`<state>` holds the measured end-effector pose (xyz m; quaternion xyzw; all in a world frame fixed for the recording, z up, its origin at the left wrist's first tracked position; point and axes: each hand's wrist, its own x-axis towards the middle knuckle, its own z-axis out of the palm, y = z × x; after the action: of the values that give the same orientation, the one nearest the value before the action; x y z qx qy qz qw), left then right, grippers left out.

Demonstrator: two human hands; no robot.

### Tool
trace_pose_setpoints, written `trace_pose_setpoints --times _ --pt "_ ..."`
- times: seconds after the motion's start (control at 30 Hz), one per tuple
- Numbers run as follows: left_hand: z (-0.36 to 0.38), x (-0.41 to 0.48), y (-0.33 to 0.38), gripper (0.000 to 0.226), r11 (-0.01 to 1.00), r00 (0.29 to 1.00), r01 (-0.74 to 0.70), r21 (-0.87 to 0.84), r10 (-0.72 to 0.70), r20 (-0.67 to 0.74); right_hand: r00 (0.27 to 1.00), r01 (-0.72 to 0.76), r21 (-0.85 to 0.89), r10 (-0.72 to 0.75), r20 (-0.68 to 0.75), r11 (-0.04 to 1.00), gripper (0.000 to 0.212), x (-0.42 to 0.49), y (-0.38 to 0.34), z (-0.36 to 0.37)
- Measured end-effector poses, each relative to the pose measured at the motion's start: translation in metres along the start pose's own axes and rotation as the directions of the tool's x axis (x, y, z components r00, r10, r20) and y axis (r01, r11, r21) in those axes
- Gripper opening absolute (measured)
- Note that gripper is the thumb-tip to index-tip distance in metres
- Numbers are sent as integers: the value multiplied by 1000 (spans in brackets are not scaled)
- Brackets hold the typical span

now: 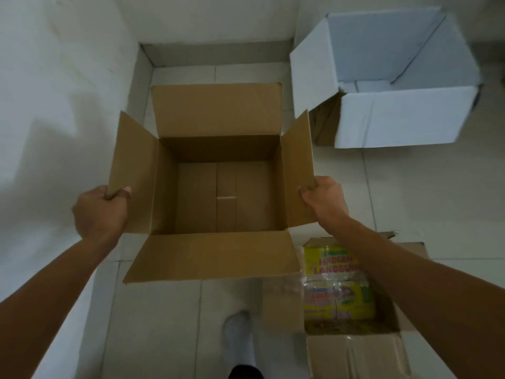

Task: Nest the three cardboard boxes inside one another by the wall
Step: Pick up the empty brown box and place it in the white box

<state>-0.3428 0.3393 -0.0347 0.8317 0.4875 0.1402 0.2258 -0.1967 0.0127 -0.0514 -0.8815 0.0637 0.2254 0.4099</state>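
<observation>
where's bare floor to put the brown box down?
Free: the tiled strip by the wall skirting, behind the brown box held by left hand and right hand; also tiles between it and the socked foot. Crowded: right side, with white box and printed box.

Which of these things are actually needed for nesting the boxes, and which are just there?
Part of the job: brown box, held by left hand and right hand; white box; printed box.

Just there: socked foot, wall, tiled floor.
</observation>
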Motion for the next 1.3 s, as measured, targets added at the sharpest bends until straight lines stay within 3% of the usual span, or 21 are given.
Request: trace_pose_setpoints --times 0.27,0.63,1.03,1.17,1.3 --pt "-24 -118 125 33 993 992 -22 -115 7 -126 993 120 111 -120 -6 987 11 -19 37 -160" --pt "-6 -209 283 41 961 995 -77 -265 58 -78 982 103 -21 -105 -154 994 12 -8 63 -346" --pt "62 -162 437 26 913 996 -87 -399 88 -15 967 181 -46 -186 -172 983 15 114 18 -480" --pt "110 -121 479 24 902 996 -78 -424 56 -65 968 202 9 -198 -155 979 31 201 2 -492" --pt "151 -83 522 29 909 996 -65 -412 32 -86 961 235 35 -226 -157 971 29 273 -9 -493"
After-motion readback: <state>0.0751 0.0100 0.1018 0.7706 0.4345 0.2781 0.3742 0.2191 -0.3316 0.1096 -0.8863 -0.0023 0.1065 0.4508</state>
